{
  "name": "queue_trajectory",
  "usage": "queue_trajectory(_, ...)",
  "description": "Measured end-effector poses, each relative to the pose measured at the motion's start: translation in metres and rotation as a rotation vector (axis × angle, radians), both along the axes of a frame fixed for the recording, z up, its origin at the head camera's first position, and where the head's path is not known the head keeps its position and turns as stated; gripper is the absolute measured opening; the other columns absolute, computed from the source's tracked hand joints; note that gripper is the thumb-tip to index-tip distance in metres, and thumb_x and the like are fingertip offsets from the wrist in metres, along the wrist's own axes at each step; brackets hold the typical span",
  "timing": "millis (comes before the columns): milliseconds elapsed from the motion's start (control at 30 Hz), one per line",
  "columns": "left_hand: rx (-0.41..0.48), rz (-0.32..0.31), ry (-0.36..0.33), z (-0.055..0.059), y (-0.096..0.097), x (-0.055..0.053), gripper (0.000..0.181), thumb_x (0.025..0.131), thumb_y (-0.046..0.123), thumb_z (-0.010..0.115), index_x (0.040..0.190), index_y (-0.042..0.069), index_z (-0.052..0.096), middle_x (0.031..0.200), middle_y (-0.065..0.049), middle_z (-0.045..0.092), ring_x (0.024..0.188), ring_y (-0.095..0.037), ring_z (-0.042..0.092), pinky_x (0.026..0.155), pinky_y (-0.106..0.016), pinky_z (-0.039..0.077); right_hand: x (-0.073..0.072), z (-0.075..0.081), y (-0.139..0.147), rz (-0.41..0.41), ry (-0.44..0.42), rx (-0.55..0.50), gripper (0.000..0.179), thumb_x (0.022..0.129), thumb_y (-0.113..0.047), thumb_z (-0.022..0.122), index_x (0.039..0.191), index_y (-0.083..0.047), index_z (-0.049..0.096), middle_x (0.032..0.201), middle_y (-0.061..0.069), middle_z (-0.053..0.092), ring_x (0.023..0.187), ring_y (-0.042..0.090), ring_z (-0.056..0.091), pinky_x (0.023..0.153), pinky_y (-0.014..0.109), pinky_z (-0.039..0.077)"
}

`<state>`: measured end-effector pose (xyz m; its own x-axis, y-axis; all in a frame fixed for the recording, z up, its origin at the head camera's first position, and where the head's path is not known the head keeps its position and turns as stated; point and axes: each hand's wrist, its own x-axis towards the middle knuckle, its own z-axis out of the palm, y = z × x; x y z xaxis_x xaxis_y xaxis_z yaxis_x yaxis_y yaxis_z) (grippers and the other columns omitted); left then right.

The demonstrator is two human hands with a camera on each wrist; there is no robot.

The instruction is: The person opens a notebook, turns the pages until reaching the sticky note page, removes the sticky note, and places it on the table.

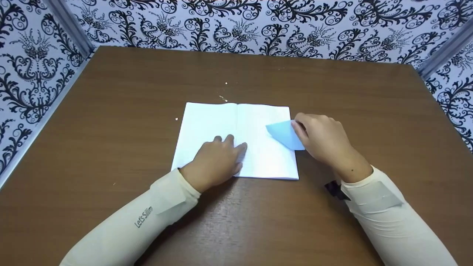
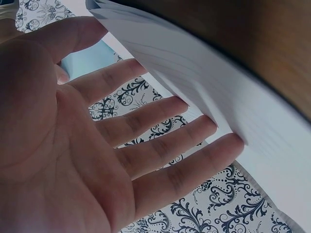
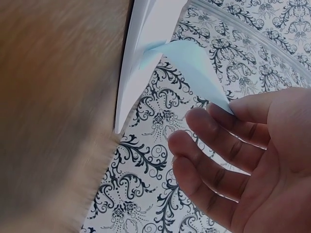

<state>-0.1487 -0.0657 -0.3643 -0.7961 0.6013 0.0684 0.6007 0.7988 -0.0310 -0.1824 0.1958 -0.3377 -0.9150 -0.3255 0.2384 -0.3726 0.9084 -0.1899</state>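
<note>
An open notebook (image 1: 210,118) with white pages lies on the brown table. My left hand (image 1: 218,161) rests on its lower middle near the fold, and in the left wrist view the straight fingertips (image 2: 228,145) touch the page. Between thumb and index finger, my right hand (image 1: 323,138) pinches one corner of a light blue piece of paper (image 1: 284,133) over the right page's outer edge. The right wrist view shows this blue paper (image 3: 189,63) bending, its far end against the page. The right hand's other fingers curl loosely.
Small white scraps (image 1: 223,98) lie on the table (image 1: 147,81) behind the notebook, with another scrap (image 1: 176,119) to its left. Black-and-white patterned wallpaper (image 1: 236,29) surrounds the table's far and side edges.
</note>
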Motion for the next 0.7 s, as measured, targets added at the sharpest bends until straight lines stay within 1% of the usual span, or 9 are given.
queue_trajectory(200, 0.004, -0.011, 0.015, -0.0002, 0.0, -0.0001, 0.036, 0.094, 0.032, 0.066, 0.122, 0.009, 0.064, 0.096, -0.018, 0.067, 0.075, -0.033, 0.068, 0.058, -0.043, 0.059, -0.0018, -0.0003, 0.0031, -0.002, 0.005, -0.004, 0.025, 0.102, -0.024, 0.053, 0.099, -0.005, 0.069, 0.081, 0.01, 0.07, 0.065, 0.025, 0.057, 0.055, 0.041, 0.044)
queue_trajectory(400, 0.004, -0.017, 0.028, 0.0, -0.0006, 0.0, 0.036, 0.094, 0.032, 0.066, 0.122, 0.009, 0.064, 0.095, -0.018, 0.067, 0.075, -0.033, 0.068, 0.057, -0.043, 0.058, -0.0036, -0.0008, 0.0053, -0.001, -0.002, -0.015, 0.026, 0.103, -0.023, 0.052, 0.102, -0.003, 0.069, 0.088, 0.013, 0.073, 0.067, 0.025, 0.06, 0.057, 0.043, 0.048)
queue_trajectory(533, 0.003, -0.014, 0.018, 0.0008, -0.0005, 0.0002, 0.036, 0.095, 0.031, 0.066, 0.123, 0.009, 0.064, 0.096, -0.018, 0.067, 0.076, -0.033, 0.068, 0.057, -0.044, 0.059, -0.0046, -0.0007, 0.0064, -0.006, -0.012, -0.015, 0.027, 0.103, -0.024, 0.052, 0.103, -0.003, 0.069, 0.089, 0.014, 0.073, 0.068, 0.026, 0.06, 0.057, 0.043, 0.047)
queue_trajectory(700, -0.007, -0.008, 0.002, 0.0006, 0.0002, 0.0, 0.038, 0.095, 0.032, 0.065, 0.126, 0.01, 0.063, 0.099, -0.018, 0.067, 0.078, -0.034, 0.069, 0.059, -0.044, 0.059, -0.0053, 0.0002, 0.0078, -0.027, -0.03, -0.015, 0.027, 0.103, -0.023, 0.052, 0.105, -0.003, 0.069, 0.092, 0.015, 0.074, 0.071, 0.028, 0.062, 0.059, 0.046, 0.048)
